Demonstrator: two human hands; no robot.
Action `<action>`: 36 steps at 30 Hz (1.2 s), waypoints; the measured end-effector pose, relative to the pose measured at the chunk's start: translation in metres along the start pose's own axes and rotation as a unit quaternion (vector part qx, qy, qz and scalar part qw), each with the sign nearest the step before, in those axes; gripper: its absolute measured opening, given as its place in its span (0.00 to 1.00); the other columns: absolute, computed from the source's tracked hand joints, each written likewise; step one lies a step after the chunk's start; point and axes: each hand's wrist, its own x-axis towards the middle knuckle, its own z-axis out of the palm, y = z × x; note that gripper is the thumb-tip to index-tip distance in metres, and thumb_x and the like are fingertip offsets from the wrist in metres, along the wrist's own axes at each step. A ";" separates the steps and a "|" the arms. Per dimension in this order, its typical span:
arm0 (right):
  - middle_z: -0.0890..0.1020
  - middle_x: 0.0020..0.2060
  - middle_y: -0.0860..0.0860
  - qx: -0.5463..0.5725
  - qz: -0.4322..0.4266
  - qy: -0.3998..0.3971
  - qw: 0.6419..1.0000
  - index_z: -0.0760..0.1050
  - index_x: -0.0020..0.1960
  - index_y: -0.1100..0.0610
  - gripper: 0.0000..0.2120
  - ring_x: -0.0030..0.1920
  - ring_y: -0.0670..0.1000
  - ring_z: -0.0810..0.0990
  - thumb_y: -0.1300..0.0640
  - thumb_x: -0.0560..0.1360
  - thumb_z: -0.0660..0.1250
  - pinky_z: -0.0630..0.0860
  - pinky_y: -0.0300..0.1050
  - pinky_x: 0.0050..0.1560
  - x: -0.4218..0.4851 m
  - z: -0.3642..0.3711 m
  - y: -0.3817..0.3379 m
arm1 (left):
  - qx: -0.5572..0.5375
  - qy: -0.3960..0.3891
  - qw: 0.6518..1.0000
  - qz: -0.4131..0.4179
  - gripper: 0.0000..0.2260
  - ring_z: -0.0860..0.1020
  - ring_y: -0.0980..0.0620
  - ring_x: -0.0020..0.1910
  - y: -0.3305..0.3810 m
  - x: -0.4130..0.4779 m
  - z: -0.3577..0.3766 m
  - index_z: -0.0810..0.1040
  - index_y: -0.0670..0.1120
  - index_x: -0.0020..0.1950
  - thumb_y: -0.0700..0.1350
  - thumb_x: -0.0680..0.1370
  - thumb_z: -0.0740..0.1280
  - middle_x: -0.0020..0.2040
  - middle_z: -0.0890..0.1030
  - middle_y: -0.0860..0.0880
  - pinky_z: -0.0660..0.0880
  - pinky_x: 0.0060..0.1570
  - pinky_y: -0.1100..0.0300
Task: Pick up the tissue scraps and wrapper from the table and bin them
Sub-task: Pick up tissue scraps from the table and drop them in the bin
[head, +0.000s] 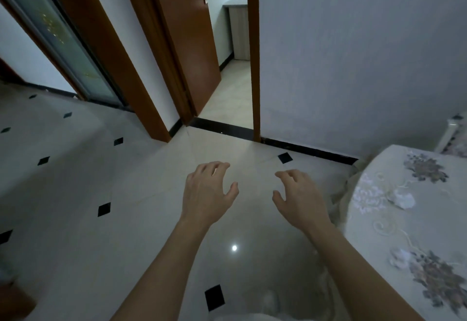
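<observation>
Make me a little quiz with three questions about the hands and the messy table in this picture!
1. True or false: the left hand is holding a tissue.
2. Where does the table with the flowery cloth stand? A) right of the hands B) left of the hands C) behind the door
3. Fill in: the crumpled tissue scrap lies on the ____.

Key:
1. False; both the left hand and the right hand are empty, fingers spread, over the floor.
2. A
3. table
</observation>
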 end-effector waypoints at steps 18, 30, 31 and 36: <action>0.80 0.56 0.56 -0.024 0.193 0.044 0.980 0.77 0.63 0.57 0.20 0.55 0.58 0.78 0.54 0.72 0.70 0.77 0.53 0.51 0.128 -0.014 0.146 | -0.082 -0.065 0.975 0.195 0.21 0.75 0.49 0.60 0.109 0.244 0.104 0.75 0.48 0.66 0.56 0.76 0.65 0.61 0.79 0.50 0.73 0.57 0.53; 0.81 0.53 0.56 -0.112 0.458 0.128 0.872 0.77 0.61 0.56 0.18 0.54 0.60 0.78 0.53 0.72 0.69 0.77 0.53 0.48 0.114 -0.067 0.229 | -0.190 -0.177 0.847 0.465 0.21 0.76 0.46 0.52 0.265 0.354 0.175 0.77 0.46 0.60 0.58 0.75 0.60 0.53 0.80 0.49 0.76 0.49 0.48; 0.81 0.56 0.55 -0.116 0.483 0.133 0.858 0.76 0.63 0.55 0.19 0.57 0.59 0.77 0.53 0.73 0.69 0.76 0.53 0.50 0.104 -0.069 0.231 | -0.202 -0.193 0.829 0.484 0.20 0.76 0.46 0.53 0.278 0.351 0.180 0.77 0.47 0.60 0.58 0.75 0.61 0.54 0.80 0.49 0.76 0.49 0.48; 0.78 0.61 0.54 -0.111 0.609 0.155 0.770 0.73 0.68 0.54 0.20 0.62 0.57 0.74 0.51 0.77 0.65 0.75 0.53 0.55 0.032 -0.073 0.220 | -0.244 -0.294 0.720 0.580 0.18 0.74 0.51 0.59 0.330 0.316 0.198 0.75 0.50 0.66 0.52 0.77 0.67 0.60 0.77 0.53 0.70 0.53 0.60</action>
